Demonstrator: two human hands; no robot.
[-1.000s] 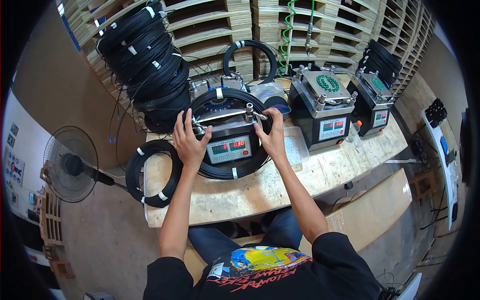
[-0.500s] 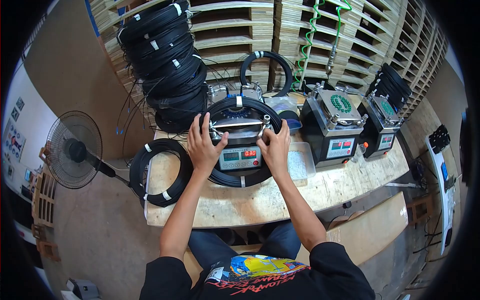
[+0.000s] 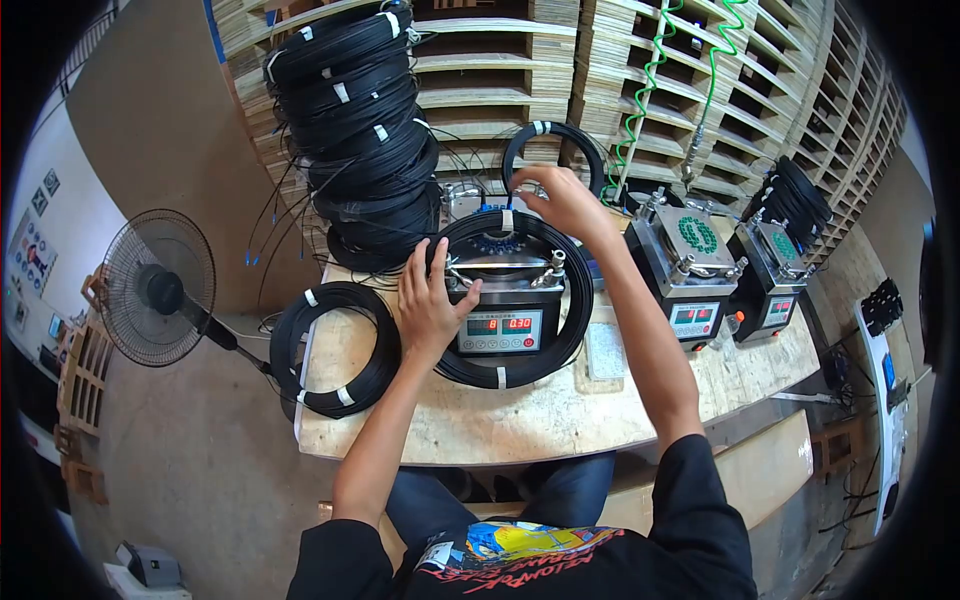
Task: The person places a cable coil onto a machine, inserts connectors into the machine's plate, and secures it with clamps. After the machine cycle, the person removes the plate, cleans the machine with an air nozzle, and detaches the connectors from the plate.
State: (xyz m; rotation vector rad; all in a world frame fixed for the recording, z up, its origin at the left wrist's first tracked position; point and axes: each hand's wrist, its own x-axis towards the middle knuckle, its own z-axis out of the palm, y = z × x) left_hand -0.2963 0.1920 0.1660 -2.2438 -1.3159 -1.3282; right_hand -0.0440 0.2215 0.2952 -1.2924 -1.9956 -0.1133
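A black cable coil (image 3: 572, 345) with white tape bands is looped around a polishing machine (image 3: 478, 278) with a lit red display. My left hand (image 3: 430, 305) rests at the coil's left side, its fingers stretched upward and its thumb extended toward the machine's left corner post. Above the back of the machine, my right hand (image 3: 568, 205) is raised with fingers bent and a gap between fingertips and thumb. Its fingertips are close to the blue connectors (image 3: 497, 208) at the top of the coil. Nothing is visible in my right hand.
A second coil (image 3: 283, 345) overhangs the table's left edge. Stacked coils (image 3: 350, 150) tower behind it, and another coil (image 3: 590, 150) stands at the back. Two similar machines (image 3: 685, 260) (image 3: 772, 265) are at right. A clear tray (image 3: 605, 352) lies beside the coil; a fan (image 3: 160, 290) stands left.
My right hand has left the machine's right corner post and risen to the back, near the blue connectors. My left hand stays at the left side. The display's left field now shows a red digit.
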